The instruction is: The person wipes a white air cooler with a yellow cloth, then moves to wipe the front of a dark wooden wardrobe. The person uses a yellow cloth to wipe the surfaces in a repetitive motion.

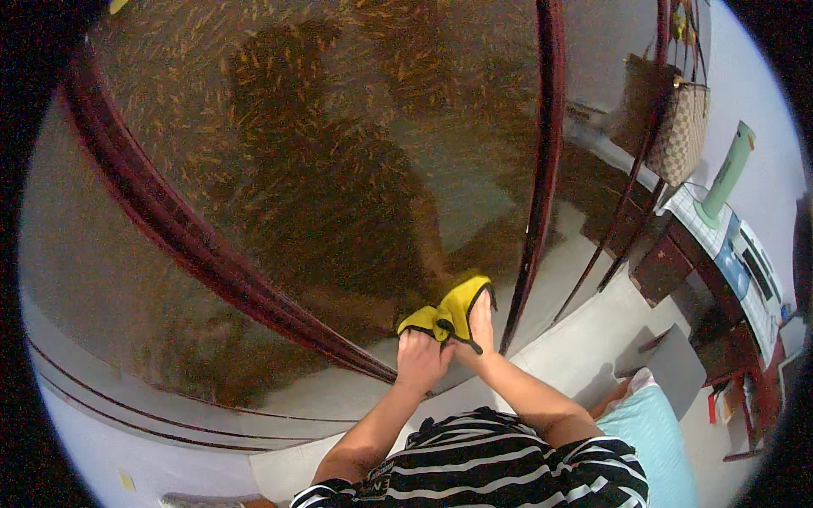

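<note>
A yellow cloth with black edging (467, 301) is bunched across both my hands, in front of a glossy brown-patterned door panel (330, 190). My left hand (420, 359) grips the cloth's lower left part, fingers curled under its edge. Beside it, my right hand (483, 324) holds the larger right part, the palm side hidden by the cloth. The hands are close together near the panel's lower end. Whether the cloth touches the panel is hard to tell. A dim reflection shows in the glossy surface.
Dark red frame strips (546, 159) (209, 241) border the panel. To the right, a checkered handbag (679, 130) hangs near a desk (673, 267) bearing a green upright object (727, 174) and a keyboard (756, 267). A light-blue cushion or cover (654, 438) lies behind my right arm.
</note>
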Available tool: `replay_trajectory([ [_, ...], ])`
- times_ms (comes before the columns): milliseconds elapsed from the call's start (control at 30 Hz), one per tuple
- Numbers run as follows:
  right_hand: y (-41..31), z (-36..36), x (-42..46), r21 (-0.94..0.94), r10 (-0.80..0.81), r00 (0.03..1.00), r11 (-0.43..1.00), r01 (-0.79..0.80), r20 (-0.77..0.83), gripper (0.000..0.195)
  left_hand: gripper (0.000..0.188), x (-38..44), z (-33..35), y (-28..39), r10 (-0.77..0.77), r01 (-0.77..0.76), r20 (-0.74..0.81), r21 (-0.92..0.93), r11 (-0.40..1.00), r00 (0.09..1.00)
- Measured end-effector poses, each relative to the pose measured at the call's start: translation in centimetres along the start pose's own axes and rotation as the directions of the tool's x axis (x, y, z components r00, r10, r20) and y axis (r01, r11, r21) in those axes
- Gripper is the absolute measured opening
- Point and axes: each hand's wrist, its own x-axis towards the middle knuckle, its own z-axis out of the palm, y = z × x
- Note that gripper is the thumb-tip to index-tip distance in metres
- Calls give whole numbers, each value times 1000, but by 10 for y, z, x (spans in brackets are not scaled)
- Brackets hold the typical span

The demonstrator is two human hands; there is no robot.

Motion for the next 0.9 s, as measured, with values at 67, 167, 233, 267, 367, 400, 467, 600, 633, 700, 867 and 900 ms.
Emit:
replay_trajectory([
  [67,-23,-23,44,-74,-140,988,988,135,-64,88,44,16,-9,0,-5,-7,-192,-62,998,981],
  [167,-60,-72,124,-70,-372,909,928,365,-190,89,47,85,-71,13,-98,60,-164,-225,973,982],
  [233,-102,-100,175,-149,-544,747,834,531,-383,91,47,127,-100,12,-31,-33,-451,-134,990,892],
  [267,-121,-118,190,-198,-594,700,800,566,-397,85,49,143,-109,9,-27,-22,-532,-87,996,847],
  [367,-160,-154,204,97,-454,782,837,539,-427,71,55,179,-124,6,33,21,-646,76,997,763],
  [400,-153,-148,207,167,-349,785,856,490,-512,70,48,190,-126,14,87,44,-616,194,980,783],
  [467,-125,-130,215,-251,-400,678,916,313,-617,65,52,204,-111,20,181,-11,-583,282,959,792],
  [600,-46,-65,170,-140,-175,765,984,111,-620,57,52,187,-61,28,305,-181,-433,304,935,848],
  [633,-30,-41,152,-49,-94,807,996,80,-583,55,52,172,-50,26,303,-200,-358,298,934,883],
  [700,8,4,120,67,55,873,997,-25,-485,52,48,147,-23,21,333,-282,-274,209,936,902],
  [867,94,85,37,261,359,924,912,-316,-135,43,36,104,25,30,327,-325,-16,68,943,945],
  [900,106,97,20,302,395,916,883,-360,-63,41,36,96,35,27,326,-326,12,-14,945,945],
])
